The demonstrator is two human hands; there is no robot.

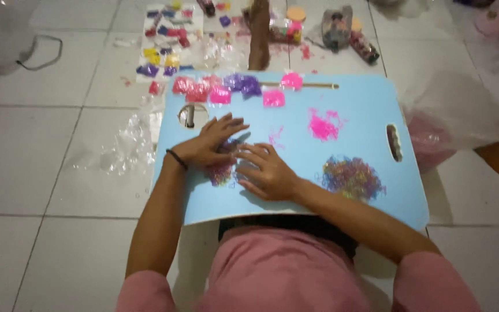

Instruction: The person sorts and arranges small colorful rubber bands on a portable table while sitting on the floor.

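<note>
Here: light blue lap table (365, 92) over white floor tiles. On the table: mixed-colour pile of small bands (352, 177) at right; loose pink pile (323, 127) mid-table; pink and purple packets (220, 89) along far edge. Left hand (209, 143) and right hand (268, 173), fingers spread flat, press a small mixed heap (222, 171) at left-centre; neither grips anything.

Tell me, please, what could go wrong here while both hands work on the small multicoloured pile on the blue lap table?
The mixed pile under the left hand and right hand sits near the light blue table's left edge, so pieces may slide onto the floor. The loose pink heap could get brushed into the multicoloured heap. Bits might also drop through the round hole.
</note>
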